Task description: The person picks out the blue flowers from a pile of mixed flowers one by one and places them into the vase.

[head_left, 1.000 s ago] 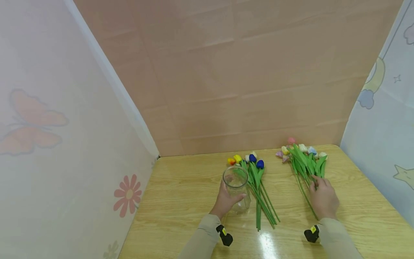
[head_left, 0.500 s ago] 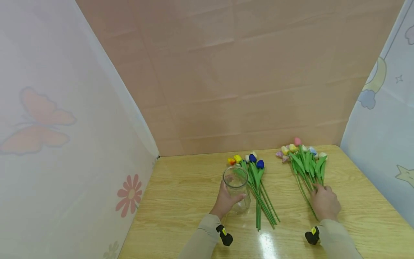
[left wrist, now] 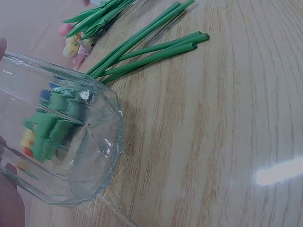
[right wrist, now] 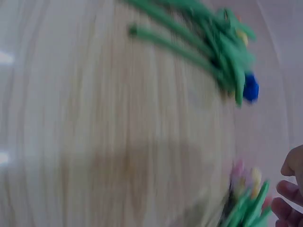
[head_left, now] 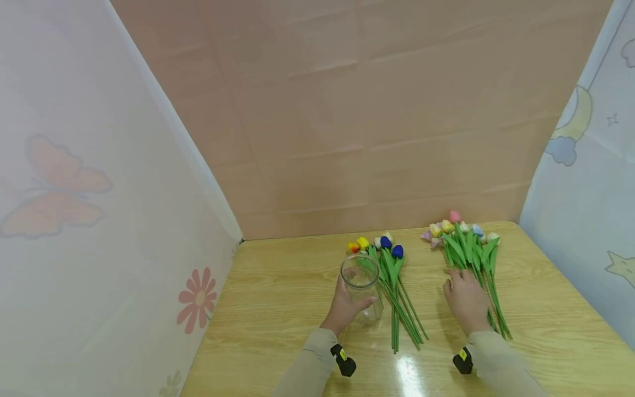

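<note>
"Where was the jar (head_left: 362, 291)?"

"On the near side of the bright bunch (head_left: 391, 266), mouth up and looking upright. The left hand (head_left: 343, 306) held it round the side, thumb across the front, spread only as wide as the jar. I couldn't tell whether its base rested fully on the table (head_left: 283, 292)."

"And the right hand (head_left: 467, 302)?"

"Over the left edge of the pale bunch (head_left: 469, 248), fingers bent, a small gap showing from the wrist. The picture there was blurred, so I couldn't tell whether it had hold of a stem."

"What worried you?"

"The jar, first. Smooth walls and a one-handed hold could have let it slip or tip, especially if the person's eyes were on the right hand's work."

"Those bright stems (head_left: 407, 325) ran close beside it, too."

"Yes. Sliding the jar to the right could have pushed them askew, or set its base on one and made it rock."

"And the pale bunch?"

"It lay overlapped, leaf on leaf. A quick pull on one flower would likely have dragged its neighbours along, perhaps scattering a few toward the table's far edge."
</note>
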### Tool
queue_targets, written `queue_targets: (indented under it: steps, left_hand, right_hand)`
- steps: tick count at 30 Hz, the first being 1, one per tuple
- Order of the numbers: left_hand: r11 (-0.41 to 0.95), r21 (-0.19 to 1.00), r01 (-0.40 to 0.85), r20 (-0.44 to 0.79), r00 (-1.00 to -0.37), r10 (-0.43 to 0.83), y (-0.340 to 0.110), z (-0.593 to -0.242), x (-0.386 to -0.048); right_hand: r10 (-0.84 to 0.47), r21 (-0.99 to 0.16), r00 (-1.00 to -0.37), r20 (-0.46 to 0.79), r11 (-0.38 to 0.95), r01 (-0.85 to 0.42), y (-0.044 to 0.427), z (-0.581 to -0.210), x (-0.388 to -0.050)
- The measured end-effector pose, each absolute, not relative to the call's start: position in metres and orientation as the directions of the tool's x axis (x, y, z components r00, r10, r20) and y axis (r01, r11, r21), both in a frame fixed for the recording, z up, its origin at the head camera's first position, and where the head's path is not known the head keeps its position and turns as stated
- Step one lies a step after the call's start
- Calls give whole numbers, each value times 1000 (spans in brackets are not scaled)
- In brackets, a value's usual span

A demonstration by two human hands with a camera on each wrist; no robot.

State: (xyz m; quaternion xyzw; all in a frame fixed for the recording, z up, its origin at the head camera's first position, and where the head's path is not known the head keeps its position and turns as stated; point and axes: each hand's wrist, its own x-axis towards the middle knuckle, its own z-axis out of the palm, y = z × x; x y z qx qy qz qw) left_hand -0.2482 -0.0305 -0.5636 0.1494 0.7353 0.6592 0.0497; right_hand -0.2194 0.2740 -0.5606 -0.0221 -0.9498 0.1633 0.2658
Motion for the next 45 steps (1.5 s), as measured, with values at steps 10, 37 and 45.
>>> queue_targets:
  steps: [10, 37, 45]
  left_hand:
    - [87, 983, 164, 134, -951, 278, -29, -565, -245]
    - [92, 980, 177, 146, -950, 275, -30, -566, -245]
    - [95, 982, 165, 133, -950, 281, -32, -567, -247]
  right_hand:
    - [-41, -306, -954, 297, 942, -136, 187, -564, -227]
    - [39, -622, -965, 258, 771, -135, 168, -562, -226]
    - [171, -487, -738, 653, 841, -237, 198, -550, -228]
